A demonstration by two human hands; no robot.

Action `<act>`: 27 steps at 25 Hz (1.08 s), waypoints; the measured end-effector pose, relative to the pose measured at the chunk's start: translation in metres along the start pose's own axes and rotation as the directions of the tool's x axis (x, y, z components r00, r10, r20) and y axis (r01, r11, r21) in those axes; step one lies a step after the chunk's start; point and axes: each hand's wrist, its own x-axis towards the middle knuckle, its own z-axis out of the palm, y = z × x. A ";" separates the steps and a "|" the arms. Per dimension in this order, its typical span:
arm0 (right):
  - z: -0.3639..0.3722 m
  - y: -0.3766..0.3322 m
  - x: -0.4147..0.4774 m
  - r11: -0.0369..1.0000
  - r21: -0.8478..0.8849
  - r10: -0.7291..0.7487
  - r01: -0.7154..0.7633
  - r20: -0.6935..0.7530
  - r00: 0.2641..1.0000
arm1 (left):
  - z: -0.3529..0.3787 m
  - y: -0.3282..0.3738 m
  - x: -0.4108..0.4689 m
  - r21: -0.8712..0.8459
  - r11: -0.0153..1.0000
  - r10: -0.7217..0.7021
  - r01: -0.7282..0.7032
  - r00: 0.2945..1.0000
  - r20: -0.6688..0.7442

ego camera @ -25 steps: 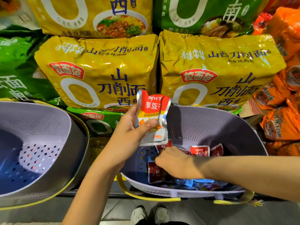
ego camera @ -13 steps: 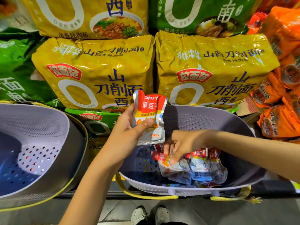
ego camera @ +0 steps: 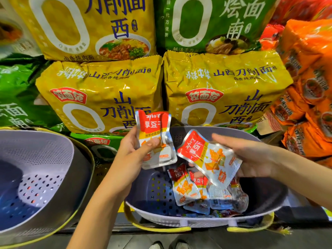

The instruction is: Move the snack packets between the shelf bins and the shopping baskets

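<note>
My left hand (ego camera: 133, 150) grips a red-and-silver snack packet (ego camera: 154, 139) upright above the left rim of the right lavender basket (ego camera: 265, 200), thumb across its front. My right hand (ego camera: 251, 155) holds a second, similar packet (ego camera: 210, 157) tilted over the basket's middle, fingers behind it. Several more such packets (ego camera: 203, 193) lie in a heap on the basket's floor. A second lavender basket (ego camera: 45, 168) at the left shows no packets in its visible part.
Large yellow noodle bags (ego camera: 222, 87) and green ones (ego camera: 18, 97) fill the shelf behind the baskets. Orange packs (ego camera: 309, 97) are stacked at the right. Both baskets have yellow handles (ego camera: 158, 229). Shoe tips (ego camera: 168, 246) show at the bottom edge.
My right hand has come up out of the basket with a packet, from the pile toward my left hand. My left hand has kept its packet in about the same place.
</note>
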 end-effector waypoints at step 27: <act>0.057 -0.002 0.044 0.794 -0.372 -0.604 0.480 -0.395 0.693 | 0.001 -0.003 0.005 0.024 0.979 -0.202 0.202 0.979 -0.033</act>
